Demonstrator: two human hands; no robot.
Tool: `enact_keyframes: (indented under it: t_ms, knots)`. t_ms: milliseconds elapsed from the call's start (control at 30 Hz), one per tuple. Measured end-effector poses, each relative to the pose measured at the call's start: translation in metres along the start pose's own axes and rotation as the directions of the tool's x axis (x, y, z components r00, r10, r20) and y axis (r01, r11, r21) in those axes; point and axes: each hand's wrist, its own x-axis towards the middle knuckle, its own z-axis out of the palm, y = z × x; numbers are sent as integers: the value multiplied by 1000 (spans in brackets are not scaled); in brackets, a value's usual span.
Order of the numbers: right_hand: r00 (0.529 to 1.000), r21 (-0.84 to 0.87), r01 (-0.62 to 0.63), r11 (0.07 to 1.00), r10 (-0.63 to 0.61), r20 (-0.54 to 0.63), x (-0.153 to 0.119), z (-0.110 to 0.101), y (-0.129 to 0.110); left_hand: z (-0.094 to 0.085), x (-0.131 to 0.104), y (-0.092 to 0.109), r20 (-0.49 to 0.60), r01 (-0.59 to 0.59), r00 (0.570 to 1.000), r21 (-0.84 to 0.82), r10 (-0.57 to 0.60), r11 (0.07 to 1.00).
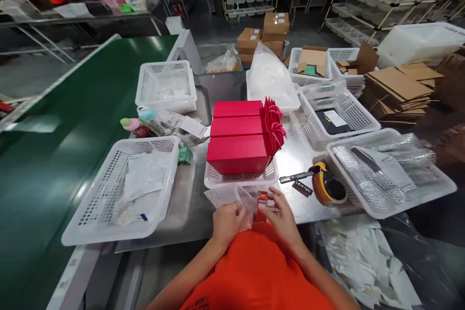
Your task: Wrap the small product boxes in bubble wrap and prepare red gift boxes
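My left hand [227, 222] pinches a clear plastic bag [232, 196] at the table's front edge, close to my body. Beside it, my right hand [282, 215] is closed around a small red box [262, 199] with pale markings. The bag and the box are side by side; whether the box is partly in the bag I cannot tell. Just beyond both hands stands a white basket [241, 181] bearing several red gift boxes [238, 152]. Red bags with rope handles [274, 128] lean at their right end.
To the right lie a yellow tape dispenser [327, 184], a black knife [296, 177] and a tray of bubble wrap bags [388, 174]. A white basket [169, 193] with plastic bags sits left, by the green conveyor [72, 121]. Scrap paper fills a bin [366, 256] below.
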Motion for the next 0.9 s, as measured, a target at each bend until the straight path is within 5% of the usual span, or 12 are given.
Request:
enact_keyframes:
  t_ms: [67,133,200,267,367,467,600,667,767,900]
  knots:
    - [998,-14,46,999,-46,-41,-3,-3,-7,-5,-1,1,-24,47,999,128,-45,991]
    - [987,59,-12,998,2,159,-8,-1,-14,-7,-2,3,-35,18,999,147,-13,989]
    - [912,106,-146,984,93,399,-12,5,-18,-5,-4,6,-2,-84,996,43,84,996]
    - [865,116,-225,967,144,481,-13,11,-18,-2,-5,8,57,-168,982,-141,177,976]
    - [927,103,-131,986,85,366,-9,12,-10,0,-4,7,91,-118,982,-382,164,917]
    - [976,-86,3,996,16,217,-4,5,2,-3,-2,2,74,-45,993,-467,90,883]
    - [985,-576,173,799,-145,95,1,0,18,-6,-9,4,17,-183,980,-304,198,935]
    - [981,-672,191,715,-162,106,5,1,23,-5,-15,10,7,-293,954,-192,300,937]
    - [985,-600,164,783,-162,59,11,3,26,-3,-21,19,155,-336,925,-89,346,938]
    - [976,-457,205,865,-219,24,9,-1,22,-2,-20,15,241,-203,946,-85,218,975]
